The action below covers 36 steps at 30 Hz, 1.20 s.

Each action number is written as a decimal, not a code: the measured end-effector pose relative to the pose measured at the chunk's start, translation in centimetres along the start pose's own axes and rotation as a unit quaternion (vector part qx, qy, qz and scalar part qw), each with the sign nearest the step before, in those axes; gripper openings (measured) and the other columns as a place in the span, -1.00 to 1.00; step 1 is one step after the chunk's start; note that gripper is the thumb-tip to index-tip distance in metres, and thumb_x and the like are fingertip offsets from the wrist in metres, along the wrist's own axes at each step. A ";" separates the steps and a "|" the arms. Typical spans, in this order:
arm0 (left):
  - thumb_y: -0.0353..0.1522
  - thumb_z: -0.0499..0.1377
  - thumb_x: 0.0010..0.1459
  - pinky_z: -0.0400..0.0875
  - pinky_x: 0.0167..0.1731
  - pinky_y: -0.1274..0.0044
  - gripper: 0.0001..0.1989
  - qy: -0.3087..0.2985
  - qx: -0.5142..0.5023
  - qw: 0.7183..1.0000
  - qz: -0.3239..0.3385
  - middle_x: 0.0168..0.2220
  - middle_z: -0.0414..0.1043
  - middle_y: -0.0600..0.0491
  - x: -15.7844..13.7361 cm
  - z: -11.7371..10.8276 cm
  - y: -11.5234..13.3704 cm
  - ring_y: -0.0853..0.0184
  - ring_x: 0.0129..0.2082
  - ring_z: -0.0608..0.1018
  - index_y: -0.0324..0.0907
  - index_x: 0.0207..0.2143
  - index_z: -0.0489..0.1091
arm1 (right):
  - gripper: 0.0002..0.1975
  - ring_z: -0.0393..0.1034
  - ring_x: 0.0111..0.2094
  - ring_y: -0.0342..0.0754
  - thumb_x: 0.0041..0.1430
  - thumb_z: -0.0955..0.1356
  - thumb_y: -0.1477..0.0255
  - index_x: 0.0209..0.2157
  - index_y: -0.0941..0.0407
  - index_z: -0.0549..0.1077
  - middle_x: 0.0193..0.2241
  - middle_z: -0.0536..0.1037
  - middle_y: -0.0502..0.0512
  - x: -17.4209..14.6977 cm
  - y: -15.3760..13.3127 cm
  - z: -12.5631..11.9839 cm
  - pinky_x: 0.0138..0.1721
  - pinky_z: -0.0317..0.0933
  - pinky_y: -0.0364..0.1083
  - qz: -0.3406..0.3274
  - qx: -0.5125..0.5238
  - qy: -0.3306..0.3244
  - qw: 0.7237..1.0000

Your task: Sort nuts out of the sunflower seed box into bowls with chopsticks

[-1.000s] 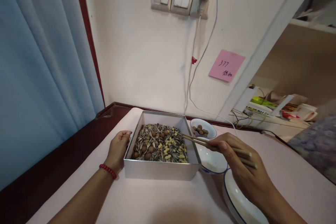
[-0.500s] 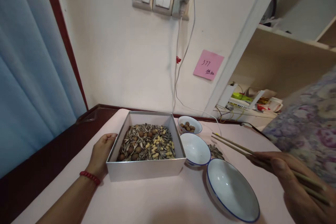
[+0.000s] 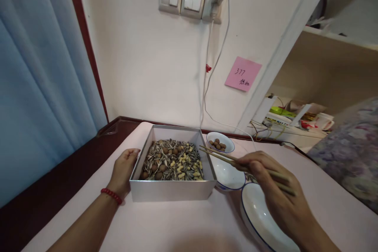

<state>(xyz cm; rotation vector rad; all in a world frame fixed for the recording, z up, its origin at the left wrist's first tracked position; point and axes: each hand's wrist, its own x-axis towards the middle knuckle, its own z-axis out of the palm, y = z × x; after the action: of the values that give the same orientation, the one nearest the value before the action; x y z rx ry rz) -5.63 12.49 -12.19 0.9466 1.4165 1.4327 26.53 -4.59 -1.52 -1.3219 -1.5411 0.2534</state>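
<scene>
My left hand (image 3: 123, 169) grips the left wall of a square silver-white box (image 3: 174, 191), thumb near the rim and some fingers hidden. Inside lie striped sunflower seeds (image 3: 165, 157), round brown nuts (image 3: 154, 168) and pale yellow peanuts (image 3: 181, 167). Closed around a pair of wooden chopsticks (image 3: 220, 156), my right hand (image 3: 274, 189) hovers above the bowls. The chopstick tips are slightly apart over the box's right edge, with nothing between them. Below them is a white bowl (image 3: 228, 171); a larger blue-rimmed bowl (image 3: 258, 214) is partly covered by my right hand.
Behind, a small bowl (image 3: 231, 145) holds several brown nuts. Some sunflower seeds (image 3: 251, 178) lie on the pink tabletop (image 3: 147, 224), mostly hidden by my hand. A white cable (image 3: 226, 121) hangs down the wall to the table. A blue curtain (image 3: 44, 67) is at left.
My right hand has moved left with the chopsticks, bringing their tips from right of the bowls to the box's right edge. My left hand stays at the box. The view has shifted slightly.
</scene>
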 end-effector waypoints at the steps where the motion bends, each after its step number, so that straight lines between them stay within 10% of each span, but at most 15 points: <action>1: 0.08 0.41 -0.34 0.34 -0.56 0.54 -0.40 -0.006 -0.004 1.000 -0.008 -0.54 0.43 0.13 -0.1 0.0 0.1 0.33 -0.54 0.43 -0.16 -0.37 0.43 | -0.73 0.50 -0.18 0.00 0.45 0.29 0.19 -0.21 0.00 0.56 -0.24 0.57 0.05 0.6 0.2 0.8 -0.18 0.35 -0.04 0.007 0.010 -0.027 1.000; 18: 0.05 0.40 -0.25 0.23 -0.60 0.58 -0.44 -0.027 -0.040 0.998 -0.028 -0.62 0.24 0.25 -0.1 0.1 -0.3 0.40 -0.62 0.34 -0.15 -0.35 0.39 | -0.57 0.32 -0.33 0.03 0.44 0.21 0.10 -0.43 0.06 0.39 -0.41 0.42 0.07 5.2 3.2 6.5 -0.23 0.21 0.03 0.008 -0.045 -0.139 0.989; 30: 0.06 0.41 -0.25 0.25 -0.57 0.57 -0.43 -0.026 -0.031 0.999 -0.024 -0.60 0.25 0.24 0.0 -0.1 -0.6 0.38 -0.57 0.35 -0.15 -0.35 0.40 | -0.65 0.44 -0.26 0.02 0.45 0.26 0.15 -0.32 0.05 0.49 -0.34 0.51 0.07 2.9 0.9 3.4 -0.25 0.27 -0.01 0.006 -0.011 -0.088 0.996; 36: 0.02 0.39 -0.22 0.30 -0.59 0.57 -0.46 -0.025 -0.030 0.999 -0.020 -0.60 0.31 0.21 0.1 -0.1 -0.5 0.37 -0.59 0.38 -0.15 -0.31 0.42 | -0.77 0.51 -0.19 -0.01 0.44 0.30 0.24 -0.22 -0.09 0.60 -0.22 0.62 0.02 -0.2 -1.2 -1.6 -0.24 0.38 -0.08 -0.046 -0.088 0.047 0.994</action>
<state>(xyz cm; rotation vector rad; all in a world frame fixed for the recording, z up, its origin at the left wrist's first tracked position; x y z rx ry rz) -5.75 12.55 -12.75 0.9055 1.3417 1.4049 27.04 -5.90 -0.05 -1.3755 -1.5676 -0.0040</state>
